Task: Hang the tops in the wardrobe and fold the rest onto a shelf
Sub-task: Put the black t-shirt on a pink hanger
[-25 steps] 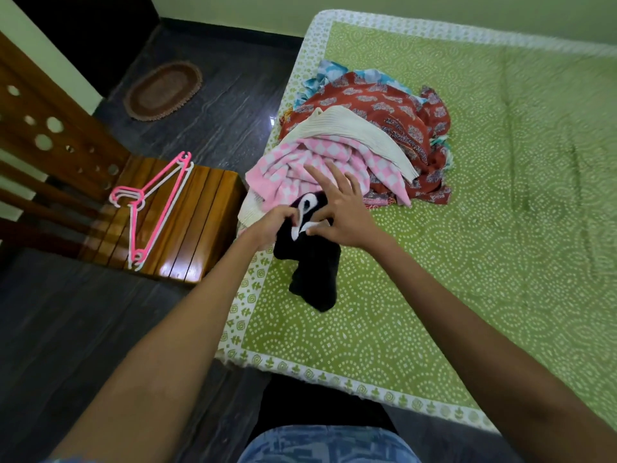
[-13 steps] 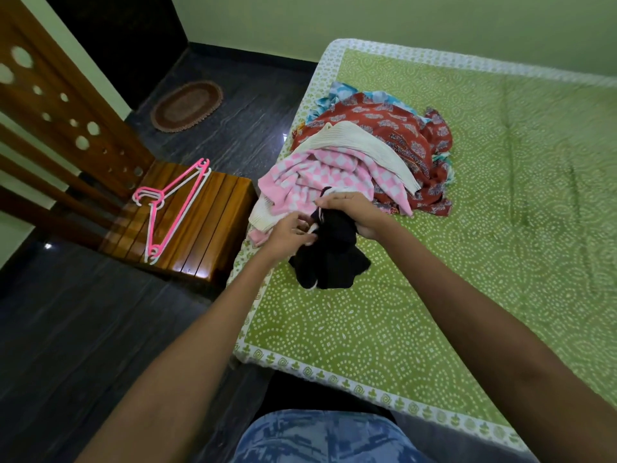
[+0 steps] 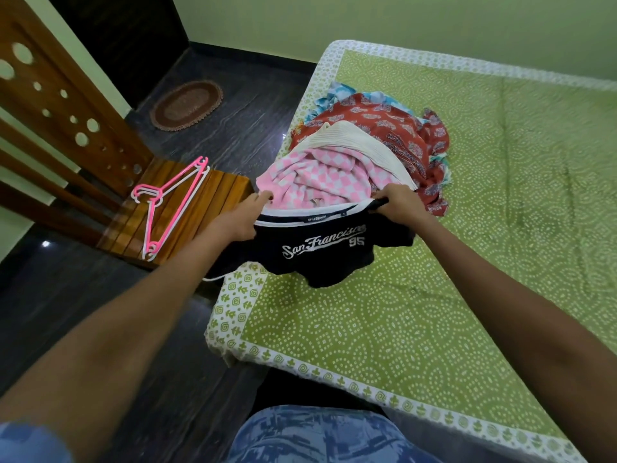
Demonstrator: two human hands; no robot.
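Hands grip black T-shirt (image 3: 320, 248) by its shoulders: left hand (image 3: 238, 220) apparently pinching one edge, right hand (image 3: 397, 203) curled round other, above bed (image 3: 500, 228).

1. A green dotted bedsheet (image 3: 484, 262) with a white patterned border covers the bed.
2. A slatted wooden chair (image 3: 207, 208) stands beside the bed.
3. An oval brown mat (image 3: 186, 105) lies on the dark floor (image 3: 83, 312).
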